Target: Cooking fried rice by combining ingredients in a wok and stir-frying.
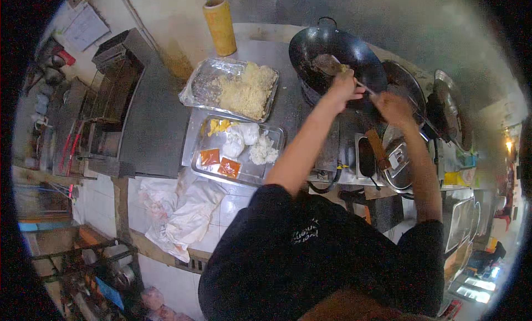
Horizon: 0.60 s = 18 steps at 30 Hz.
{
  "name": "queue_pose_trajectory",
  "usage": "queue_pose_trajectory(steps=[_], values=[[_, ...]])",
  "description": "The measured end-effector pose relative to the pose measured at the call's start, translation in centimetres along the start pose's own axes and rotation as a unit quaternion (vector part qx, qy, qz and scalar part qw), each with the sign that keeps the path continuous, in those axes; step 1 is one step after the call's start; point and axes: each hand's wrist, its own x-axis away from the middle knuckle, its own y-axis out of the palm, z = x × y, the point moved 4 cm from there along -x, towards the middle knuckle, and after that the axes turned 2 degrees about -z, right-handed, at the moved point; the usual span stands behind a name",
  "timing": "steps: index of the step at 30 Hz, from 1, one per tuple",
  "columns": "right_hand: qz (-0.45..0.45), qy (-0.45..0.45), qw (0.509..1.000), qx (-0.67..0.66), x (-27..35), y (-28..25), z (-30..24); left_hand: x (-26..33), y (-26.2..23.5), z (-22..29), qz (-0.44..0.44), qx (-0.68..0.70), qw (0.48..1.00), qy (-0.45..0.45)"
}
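Kitchen counter, dark wok beside: R hand round ladle handle, L hand grip unclear; prob. stiff, light, hold handle end.

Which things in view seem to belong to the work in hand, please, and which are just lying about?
Seemingly in use: round black metal wok; long-handled grey metal utensil, in the right hand.
Seemingly lying about: yellow cylindrical roll; crumpled whitish sheet.
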Motion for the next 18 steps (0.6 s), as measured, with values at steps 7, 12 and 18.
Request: queue_pose_trajectory(steps=[7, 12, 18], values=[[0.048, -0.037, 0.998, 0.022, 1.2, 6.6, 12.0, 12.2, -11.9, 4.0, 0.008, -0.331, 0.943, 0.032], [-0.129, 0.0, 0.989, 0.066, 1.2, 2.2, 11.2, 18.9, -25.6, -1.4, 0.159, -0.503, 0.849, 0.039], [-0.009, 0.021, 0.995, -0.097, 3.2, -5.8, 10.4, 23.9, -28.2, -4.7, 0.147, -0.341, 0.924, 0.087]])
